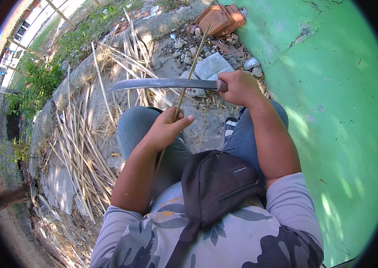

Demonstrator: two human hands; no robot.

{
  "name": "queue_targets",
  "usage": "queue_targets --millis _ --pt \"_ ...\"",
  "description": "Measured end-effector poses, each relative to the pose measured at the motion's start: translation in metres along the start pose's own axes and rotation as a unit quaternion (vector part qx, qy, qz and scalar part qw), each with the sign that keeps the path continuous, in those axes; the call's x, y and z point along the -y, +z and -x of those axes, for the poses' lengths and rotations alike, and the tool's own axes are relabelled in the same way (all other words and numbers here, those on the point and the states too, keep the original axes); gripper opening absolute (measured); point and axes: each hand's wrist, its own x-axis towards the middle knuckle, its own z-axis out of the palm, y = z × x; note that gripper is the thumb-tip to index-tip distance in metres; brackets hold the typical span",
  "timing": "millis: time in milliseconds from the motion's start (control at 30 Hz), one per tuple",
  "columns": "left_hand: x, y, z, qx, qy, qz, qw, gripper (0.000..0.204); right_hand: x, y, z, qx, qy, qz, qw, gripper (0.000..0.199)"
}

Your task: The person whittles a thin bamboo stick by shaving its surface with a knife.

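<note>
A: What does the right hand point(239, 87) hold?

B: It is closed around the handle of a long knife point(164, 83); the blade runs out to the left, roughly level, across the middle of the scene and above the knees; its tip points left toward the pile of strips.

A: And the left hand point(166, 128)?

B: It is closed around a thin stick point(192, 67); the thumb lies along it; the stick rises from the hand up and to the right, crosses the blade, and goes on toward the far rubble; below the hand it runs down beside the left forearm.

A: So stick and knife meet?

B: They cross just left of the knife's handle; whether the edge bites into the stick I cannot tell.

A: What lies around the person?

B: On the left, a heap of pale split strips point(84, 152) is strewn over the cracked concrete ground point(59, 187); at the far side there are grey stones point(212, 65) and a broken orange brick point(221, 18); on the right stands a green painted wall point(340, 89), cracked near the top; weeds point(41, 80) grow at the far left.

A: And near the body?

B: A dark bag point(218, 183) hangs on the chest over a patterned shirt; the knees, in jeans, sit beneath both hands.
</note>
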Motion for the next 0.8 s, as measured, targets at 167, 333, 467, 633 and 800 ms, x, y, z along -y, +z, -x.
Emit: queue_targets --millis 167,333,467,633,800 --pt "0.010 0.005 -0.006 -0.024 0.045 -0.051 0.997 0.040 -0.035 0.010 -0.014 -0.018 0.072 -0.068 0.995 0.016" --pt "0.009 0.005 -0.006 -0.032 0.046 -0.054 0.997 0.041 -0.028 0.009 -0.008 -0.049 0.056 -0.065 0.995 0.016" --pt "0.002 0.004 0.000 -0.020 0.028 -0.043 0.998 0.040 -0.010 -0.001 -0.001 -0.014 0.013 -0.023 1.000 0.018" --pt "-0.015 0.003 0.019 -0.012 0.026 -0.060 0.998 0.038 -0.035 0.005 -0.009 -0.058 0.053 -0.101 0.992 0.018" --pt "-0.020 -0.004 0.035 -0.020 0.043 -0.072 0.996 0.036 -0.032 0.000 -0.008 -0.123 0.058 -0.107 0.985 0.017"
